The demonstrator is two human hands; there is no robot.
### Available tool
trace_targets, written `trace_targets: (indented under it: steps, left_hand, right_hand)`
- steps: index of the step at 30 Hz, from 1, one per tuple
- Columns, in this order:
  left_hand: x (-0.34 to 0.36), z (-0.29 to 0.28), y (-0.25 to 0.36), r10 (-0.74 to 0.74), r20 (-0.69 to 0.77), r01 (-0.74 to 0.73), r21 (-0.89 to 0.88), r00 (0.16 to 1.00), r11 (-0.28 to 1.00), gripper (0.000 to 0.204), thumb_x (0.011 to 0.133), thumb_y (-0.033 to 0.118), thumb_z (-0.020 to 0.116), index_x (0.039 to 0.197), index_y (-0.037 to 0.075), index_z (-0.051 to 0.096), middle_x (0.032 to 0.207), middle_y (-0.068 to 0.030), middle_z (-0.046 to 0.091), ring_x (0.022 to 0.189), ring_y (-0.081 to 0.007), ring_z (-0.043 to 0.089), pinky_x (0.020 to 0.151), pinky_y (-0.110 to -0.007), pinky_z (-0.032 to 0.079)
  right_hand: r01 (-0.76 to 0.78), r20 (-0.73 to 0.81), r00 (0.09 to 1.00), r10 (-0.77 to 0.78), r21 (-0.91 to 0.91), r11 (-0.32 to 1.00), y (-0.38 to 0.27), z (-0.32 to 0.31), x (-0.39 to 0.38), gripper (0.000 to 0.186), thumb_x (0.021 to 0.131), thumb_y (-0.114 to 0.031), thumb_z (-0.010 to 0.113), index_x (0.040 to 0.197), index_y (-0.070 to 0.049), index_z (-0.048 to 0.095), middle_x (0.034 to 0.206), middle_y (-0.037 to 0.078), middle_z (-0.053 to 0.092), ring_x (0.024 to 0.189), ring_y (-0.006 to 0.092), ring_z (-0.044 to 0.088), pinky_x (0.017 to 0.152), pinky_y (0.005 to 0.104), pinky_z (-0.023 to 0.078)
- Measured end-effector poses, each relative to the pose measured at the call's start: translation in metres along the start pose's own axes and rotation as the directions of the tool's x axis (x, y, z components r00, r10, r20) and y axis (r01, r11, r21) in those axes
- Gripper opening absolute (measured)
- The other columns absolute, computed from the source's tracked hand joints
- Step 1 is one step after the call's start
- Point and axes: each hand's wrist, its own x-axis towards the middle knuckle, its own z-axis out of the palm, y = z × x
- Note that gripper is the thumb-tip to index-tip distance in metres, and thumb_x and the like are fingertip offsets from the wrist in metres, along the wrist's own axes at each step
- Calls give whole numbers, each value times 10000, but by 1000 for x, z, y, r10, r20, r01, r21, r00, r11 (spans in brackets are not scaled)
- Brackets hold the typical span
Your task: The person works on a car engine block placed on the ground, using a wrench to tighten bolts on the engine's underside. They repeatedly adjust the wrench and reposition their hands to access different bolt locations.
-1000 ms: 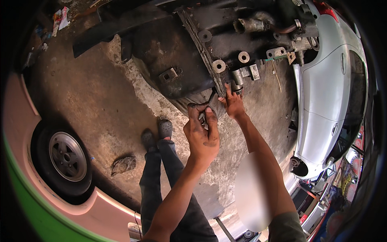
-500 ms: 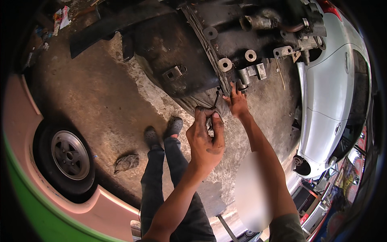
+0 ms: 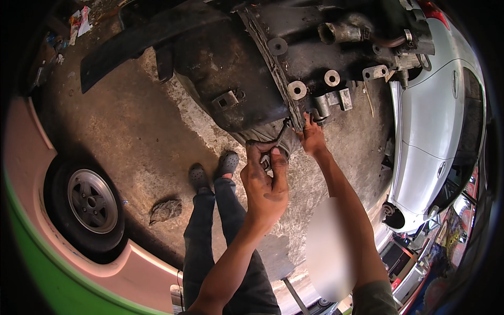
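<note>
An engine block (image 3: 362,58) with a dark oil pan (image 3: 231,63) is in front of me, its flange edge (image 3: 273,68) running between them. My left hand (image 3: 265,181) is closed on a slim dark wrench (image 3: 282,134), pinched between thumb and fingers. A bright metal part of it shows inside the grip. The wrench's far tip reaches the lower end of the flange; what it meets there is too small to make out. Just to the right, my right hand (image 3: 313,137) rests with fingers stretched against the engine's lower edge, near a metal pipe fitting (image 3: 326,105). Its fingertips are partly hidden.
A silver car (image 3: 428,131) stands at the right. At the left is a pink and green vehicle body with a wheel (image 3: 92,202). A dark lump (image 3: 166,211) lies on the stained concrete floor (image 3: 136,131), left of my feet in clogs (image 3: 227,164).
The engine sits slightly lower and further right in the picture. My left hand has shifted slightly left with the wrench, which is more tilted. My right hand's fingers have shifted slightly along the edge.
</note>
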Motion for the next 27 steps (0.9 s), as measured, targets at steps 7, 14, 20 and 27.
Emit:
trace_targets:
  steps: [7,14,20,27]
  left_hand:
    - [13,-1,13,-21,-7,21,22,1000,1000,89,974,52,514,1006,-30,525,777,-167,604,646,-251,616,617,-357,461]
    - [15,5,22,173,63,-181,151,983,972,81,917,-32,532,993,-34,506,733,-183,577,584,-293,620,528,-366,452]
    - [-15,12,0,90,107,-108,173,990,979,115,899,-44,539,1001,-51,485,724,-195,582,561,-295,623,511,-381,457]
    - [-11,25,-40,-37,90,29,93,995,995,106,936,-11,547,1005,-45,474,724,-197,609,573,-298,627,535,-390,458]
  right_hand:
    - [14,-25,1000,-14,23,1000,-1,-1,-1,824,921,-691,263,1514,-123,325,1610,211,94,1501,367,-45,1186,598,15]
    - [33,-52,998,-30,58,998,3,3,-1,806,921,-689,287,1517,-148,325,1609,213,99,1500,380,-18,1177,612,20]
    - [23,-46,999,-20,54,998,5,7,1,801,927,-682,296,1491,-120,376,1609,208,106,1500,381,-17,1172,619,28]
    - [58,-90,994,-54,41,997,2,5,2,801,940,-660,287,1495,-86,340,1581,219,197,1499,378,-27,1175,621,24]
